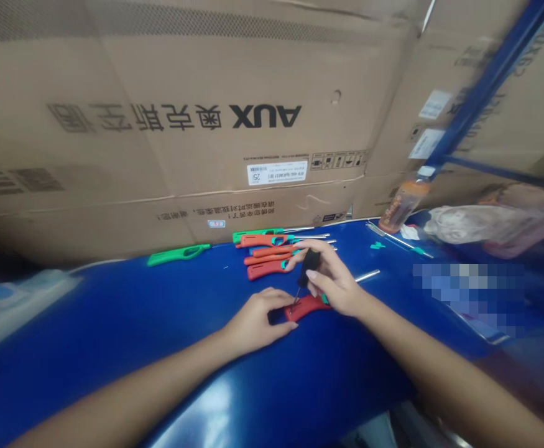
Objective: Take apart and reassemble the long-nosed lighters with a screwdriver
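Observation:
My left hand (260,320) grips the handle end of a red long-necked lighter (306,307) between thumb and fingers, on the blue tabletop (169,336). The lighter's metal tube points right, partly behind my right hand. Closed round the black handle of a screwdriver (309,267), my right hand (334,283) holds it nearly upright. Its thin shaft meets the lighter near the handle end; the exact contact of the tip is too small to tell. Just beyond, several red lighters (265,270) and a green lighter (253,236) lie in a row. Another green lighter (178,254) lies farther left.
Cardboard (183,74) with printed lettering walls off the back. At the back right stand an orange drink bottle (405,202) and a whitish plastic bag (462,224). A metal tube with a teal part (416,250) lies before them. Clear plastic (24,305) lies at left.

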Tool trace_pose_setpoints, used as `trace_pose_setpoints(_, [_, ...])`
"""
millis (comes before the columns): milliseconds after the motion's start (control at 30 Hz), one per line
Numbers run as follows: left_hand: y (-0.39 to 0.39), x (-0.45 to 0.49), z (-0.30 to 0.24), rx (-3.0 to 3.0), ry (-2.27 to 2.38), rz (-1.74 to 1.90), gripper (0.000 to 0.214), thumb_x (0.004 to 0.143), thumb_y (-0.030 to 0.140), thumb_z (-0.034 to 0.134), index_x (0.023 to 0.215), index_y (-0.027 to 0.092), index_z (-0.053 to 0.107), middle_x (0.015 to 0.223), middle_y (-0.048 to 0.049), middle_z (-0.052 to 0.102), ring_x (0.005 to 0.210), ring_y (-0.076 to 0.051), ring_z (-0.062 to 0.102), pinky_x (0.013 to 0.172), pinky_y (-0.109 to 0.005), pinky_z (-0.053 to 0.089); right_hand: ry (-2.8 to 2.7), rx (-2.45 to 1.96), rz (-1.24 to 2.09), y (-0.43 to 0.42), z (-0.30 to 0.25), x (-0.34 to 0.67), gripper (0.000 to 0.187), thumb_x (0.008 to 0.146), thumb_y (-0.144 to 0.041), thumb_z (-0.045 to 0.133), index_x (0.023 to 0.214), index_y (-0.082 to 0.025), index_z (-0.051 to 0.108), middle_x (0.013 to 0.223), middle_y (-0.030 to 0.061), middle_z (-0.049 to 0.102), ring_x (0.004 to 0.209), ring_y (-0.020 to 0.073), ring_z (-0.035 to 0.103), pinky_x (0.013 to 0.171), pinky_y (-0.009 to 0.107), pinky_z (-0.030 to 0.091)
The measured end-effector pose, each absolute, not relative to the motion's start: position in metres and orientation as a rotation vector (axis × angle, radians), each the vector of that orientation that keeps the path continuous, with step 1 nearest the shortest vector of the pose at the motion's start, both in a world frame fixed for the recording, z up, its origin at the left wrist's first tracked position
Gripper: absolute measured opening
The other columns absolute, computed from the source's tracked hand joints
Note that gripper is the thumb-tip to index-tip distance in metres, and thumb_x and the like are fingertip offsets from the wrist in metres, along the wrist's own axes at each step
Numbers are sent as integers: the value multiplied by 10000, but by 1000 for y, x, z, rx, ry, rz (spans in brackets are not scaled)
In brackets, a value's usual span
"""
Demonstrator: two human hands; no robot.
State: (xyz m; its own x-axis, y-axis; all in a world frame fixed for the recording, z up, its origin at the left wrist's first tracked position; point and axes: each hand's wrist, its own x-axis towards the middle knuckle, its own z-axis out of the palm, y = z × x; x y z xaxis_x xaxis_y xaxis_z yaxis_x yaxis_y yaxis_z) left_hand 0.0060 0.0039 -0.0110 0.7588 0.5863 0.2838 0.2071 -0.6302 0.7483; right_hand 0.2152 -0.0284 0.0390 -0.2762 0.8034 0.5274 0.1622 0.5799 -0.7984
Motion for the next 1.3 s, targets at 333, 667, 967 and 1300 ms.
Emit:
trace_pose_setpoints(333, [3,6,-12,2275,585,659,365,814,293,763,1164,197,728,1186,-106,729,1109,-266,669,1021,-412,509,-2121,-932,150,-18,71,214,474,815,-473,754,1216,-242,647,1038,69,751,835,203,702,799,330,570])
trace_pose_setpoints(667, [3,6,-15,2328,545,707,325,814,280,767,1108,145,737,1107,-111,735,1048,-244,677,984,-377,524,-2061,-834,-81,-25,73,210,287,926,-364,636,1160,-213,706,964,69,759,787,171,690,750,308,560])
trace_pose_setpoints(967, [5,6,-16,2339,506,716,350,823,265,763,1156,163,723,1127,-86,729,1054,-220,674,991,-360,520,-1922,-798,54,-23,58,205,292,908,-335,675,1171,-210,663,1007,61,735,746,156,685,724,300,575])
trace_pose_setpoints(1300, [4,5,-16,2350,500,725,364,824,278,768,1162,152,721,1068,-82,735,1014,-217,676,957,-357,527,-2071,-824,296,-19,63,217,415,997,-366,524,1383,-217,547,1210,96,703,816,153,711,752,303,592])
